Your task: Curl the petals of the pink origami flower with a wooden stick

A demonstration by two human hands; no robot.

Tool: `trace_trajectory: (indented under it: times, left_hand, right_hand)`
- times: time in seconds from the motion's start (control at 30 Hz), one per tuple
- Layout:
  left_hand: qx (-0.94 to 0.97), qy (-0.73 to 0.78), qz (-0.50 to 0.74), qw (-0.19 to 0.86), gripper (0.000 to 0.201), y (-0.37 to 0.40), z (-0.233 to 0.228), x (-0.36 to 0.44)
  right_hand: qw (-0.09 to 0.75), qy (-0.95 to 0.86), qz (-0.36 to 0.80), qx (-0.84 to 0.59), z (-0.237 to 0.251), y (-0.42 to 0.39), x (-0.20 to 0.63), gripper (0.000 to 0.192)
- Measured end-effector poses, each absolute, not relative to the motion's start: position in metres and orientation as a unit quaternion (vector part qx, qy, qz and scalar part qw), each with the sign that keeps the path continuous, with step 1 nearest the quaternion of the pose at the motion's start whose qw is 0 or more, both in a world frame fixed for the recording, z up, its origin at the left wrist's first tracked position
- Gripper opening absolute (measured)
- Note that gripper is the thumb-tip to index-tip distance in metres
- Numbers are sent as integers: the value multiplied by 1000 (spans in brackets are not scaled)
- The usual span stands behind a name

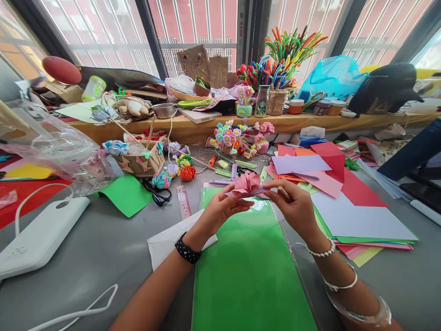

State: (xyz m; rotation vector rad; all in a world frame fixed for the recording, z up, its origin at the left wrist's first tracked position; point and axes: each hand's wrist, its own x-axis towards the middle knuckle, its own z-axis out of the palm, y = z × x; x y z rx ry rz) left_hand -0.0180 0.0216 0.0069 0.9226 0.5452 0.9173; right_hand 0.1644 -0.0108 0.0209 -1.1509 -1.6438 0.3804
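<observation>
A pink folded paper flower (247,184) is held up between both hands above a glossy green sheet (248,271) on the grey table. My left hand (220,212) pinches the flower's left underside; a black band sits on that wrist. My right hand (295,205) grips the flower's right side and also holds a thin wooden stick between its fingers. Bracelets ring the right wrist.
A stack of coloured paper (344,202) lies to the right. Scissors (156,193), a pink ruler (183,202), a green sheet (127,193), small paper flowers (188,173) and a basket (141,161) lie left. A white power bank (37,236) with cable sits near left. Cluttered shelf (241,122) behind.
</observation>
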Motion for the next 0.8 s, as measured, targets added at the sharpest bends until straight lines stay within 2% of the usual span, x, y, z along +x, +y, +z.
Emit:
trace_trajectory:
  times: [0.13, 0.23, 0.33, 0.47, 0.67, 0.8]
  left_hand:
    - [470, 276, 446, 710, 40, 20, 8, -18]
    - [478, 290, 459, 690, 34, 19, 8, -18]
    - [458, 307, 472, 688, 28, 20, 8, -18]
    - [421, 303, 495, 697, 31, 23, 9, -19]
    - [441, 305, 501, 679, 28, 24, 8, -19]
    - [486, 319, 515, 630, 21, 23, 7, -18]
  right_hand:
    - [533, -668, 160, -494, 20, -10, 165, 6]
    - [541, -658, 154, -501, 20, -10, 166, 8]
    - [556, -644, 126, -510, 20, -11, 166, 11]
    - [568, -631, 107, -518, 19, -11, 167, 13]
    - [553, -650, 130, -506, 17, -11, 167, 13]
    - [502, -681, 162, -507, 16, -10, 165, 12]
